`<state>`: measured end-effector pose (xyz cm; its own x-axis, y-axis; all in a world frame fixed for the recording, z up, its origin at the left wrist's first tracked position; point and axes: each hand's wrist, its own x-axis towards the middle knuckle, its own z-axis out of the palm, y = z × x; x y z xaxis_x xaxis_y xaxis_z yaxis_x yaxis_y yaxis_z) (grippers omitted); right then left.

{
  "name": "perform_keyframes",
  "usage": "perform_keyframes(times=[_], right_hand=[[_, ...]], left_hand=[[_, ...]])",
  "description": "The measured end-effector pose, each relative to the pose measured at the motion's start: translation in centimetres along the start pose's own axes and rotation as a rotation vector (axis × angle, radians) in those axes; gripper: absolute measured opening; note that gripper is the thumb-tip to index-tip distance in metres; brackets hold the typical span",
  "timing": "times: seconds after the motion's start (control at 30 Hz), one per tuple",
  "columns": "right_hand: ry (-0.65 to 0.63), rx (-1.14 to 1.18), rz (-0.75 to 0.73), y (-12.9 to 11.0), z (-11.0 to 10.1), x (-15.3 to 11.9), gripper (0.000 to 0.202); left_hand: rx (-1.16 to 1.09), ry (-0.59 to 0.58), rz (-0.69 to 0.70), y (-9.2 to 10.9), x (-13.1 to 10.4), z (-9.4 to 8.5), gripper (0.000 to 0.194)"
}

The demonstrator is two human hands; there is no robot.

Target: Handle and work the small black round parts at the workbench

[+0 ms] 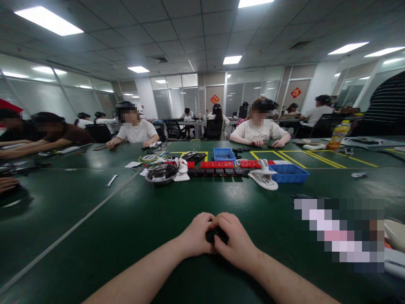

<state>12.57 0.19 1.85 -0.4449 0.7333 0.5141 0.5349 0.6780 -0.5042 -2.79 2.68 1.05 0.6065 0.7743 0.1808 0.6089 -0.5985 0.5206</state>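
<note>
Left hand (196,236) and right hand (238,240) both grasping small black object (210,236), fingers (224,219) curling round it from two sides, probably for keeping it steady. Object sitting between hands, on or above tabletop (139,223), cannot tell. Red blocks (217,164) lying in row beyond, perhaps for order.

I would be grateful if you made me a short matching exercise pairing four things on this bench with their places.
Things:
1. Wrench
2. Black object
3. Bottle
4. White clip-shaped stand

Places:
A. Between the left hand and right hand
B. At the left end of the nearer blue basket
C. Left of the pale line
D. Standing upright toward the right

Pairs: 1-C, 2-A, 3-D, 4-B
</note>
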Motion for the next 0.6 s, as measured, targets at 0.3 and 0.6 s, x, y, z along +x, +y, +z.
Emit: perform_keyframes(times=[0.3,0.6], right_hand=[[0.020,0.022,-0.134,-0.7,-0.6,-0.3,0.020],[0.052,-0.085,0.112,-0.1,-0.1,0.0,0.017]], left_hand=[[0.034,0.019,0.105,-0.7,-0.1,0.6,0.047],[0.061,0.086,-0.046,1.1,-0.3,0.3,0.063]])
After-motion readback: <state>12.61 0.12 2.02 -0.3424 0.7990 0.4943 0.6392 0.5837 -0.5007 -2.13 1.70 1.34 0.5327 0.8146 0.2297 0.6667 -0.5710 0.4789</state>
